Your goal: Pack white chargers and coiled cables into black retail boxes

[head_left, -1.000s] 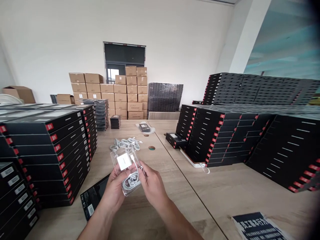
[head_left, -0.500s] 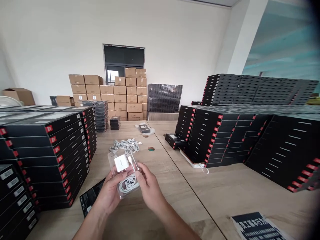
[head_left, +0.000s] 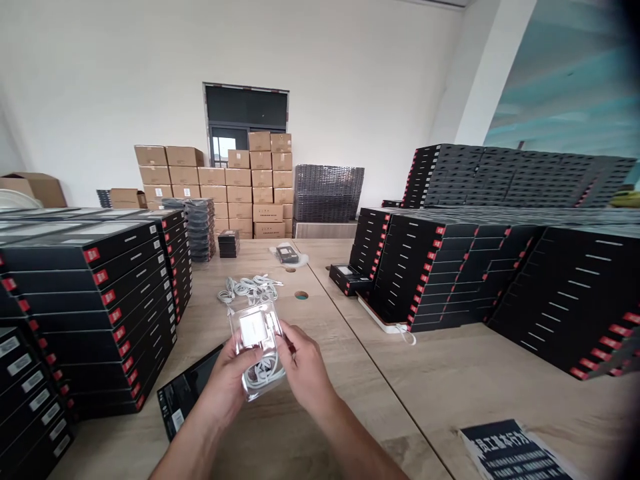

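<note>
A clear plastic tray [head_left: 277, 325] is held above the table between both of my hands. Inside it sit a white charger plug [head_left: 253, 329] in the upper part and a coiled white cable [head_left: 264, 371] in the lower part. My left hand [head_left: 231, 377] grips the tray's left side, its thumb over the front. On the right edge my right hand [head_left: 303, 360] is closed, thumb near the cable's connector. Several loose white cables [head_left: 253, 288] lie in a tangle just beyond the tray. A flat black box [head_left: 187, 387] lies on the table, partly under my left forearm.
Tall stacks of black boxes stand at left [head_left: 120, 300] and right [head_left: 425, 280]. A small open black box [head_left: 349, 279] and a white-edged tray [head_left: 385, 317] sit by the right stack. Farther back are a plastic-wrapped item [head_left: 287, 254] and cardboard cartons [head_left: 239, 193]. A printed sheet [head_left: 515, 450] lies front right.
Both hands have moved the tray slightly right and down, and it is turned so its clear front catches more light. The camera view has shifted a little.
</note>
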`<state>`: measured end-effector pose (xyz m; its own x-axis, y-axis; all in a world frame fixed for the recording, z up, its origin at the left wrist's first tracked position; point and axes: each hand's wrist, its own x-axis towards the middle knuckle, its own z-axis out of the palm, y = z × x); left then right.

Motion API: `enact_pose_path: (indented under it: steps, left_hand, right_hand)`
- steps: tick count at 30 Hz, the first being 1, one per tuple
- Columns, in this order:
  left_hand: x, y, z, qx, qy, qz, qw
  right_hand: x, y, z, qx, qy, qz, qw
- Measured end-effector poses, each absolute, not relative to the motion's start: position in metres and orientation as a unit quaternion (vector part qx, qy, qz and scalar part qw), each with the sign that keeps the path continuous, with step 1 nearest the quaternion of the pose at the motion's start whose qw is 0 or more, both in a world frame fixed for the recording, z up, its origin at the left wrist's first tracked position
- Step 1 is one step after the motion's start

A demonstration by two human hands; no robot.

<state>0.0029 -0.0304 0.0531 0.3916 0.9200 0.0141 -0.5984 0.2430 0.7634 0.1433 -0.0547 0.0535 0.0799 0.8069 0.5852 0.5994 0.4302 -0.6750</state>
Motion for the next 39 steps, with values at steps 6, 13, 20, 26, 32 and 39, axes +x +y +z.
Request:
enact_pose_path:
  steps: [6, 13, 20, 26, 32, 39]
  left_hand:
    - [0.006, -0.035, 0.056, 0.344, 0.240, 0.503, 0.756]
    - [-0.011, -0.026, 0.050, 0.368, 0.252, 0.440, 0.780]
    - [-0.006, -0.028, 0.045, 0.457, 0.258, 0.323, 0.788]
    - [-0.033, 0.000, 0.040, 0.646, 0.452, 0.421, 0.448]
    - [-0.060, 0.016, 0.021, 0.788, 0.567, 0.173, 0.165]
    - [-0.059, 0.018, 0.015, 0.752, 0.632, 0.138, 0.129]
  right_hand:
    - [0.135, -0.054, 0.044, -0.531, -0.658, 0.075, 0.528]
    - [0.149, -0.049, 0.036, -0.440, -0.538, 0.392, 0.603]
    - [0.175, -0.043, 0.044, -0.375, -0.432, 0.513, 0.640]
    - [0.185, -0.042, 0.042, -0.421, -0.391, 0.473, 0.668]
    - [0.197, -0.035, 0.039, -0.421, -0.356, 0.459, 0.696]
    - [0.193, -0.036, 0.039, -0.410, -0.355, 0.463, 0.701]
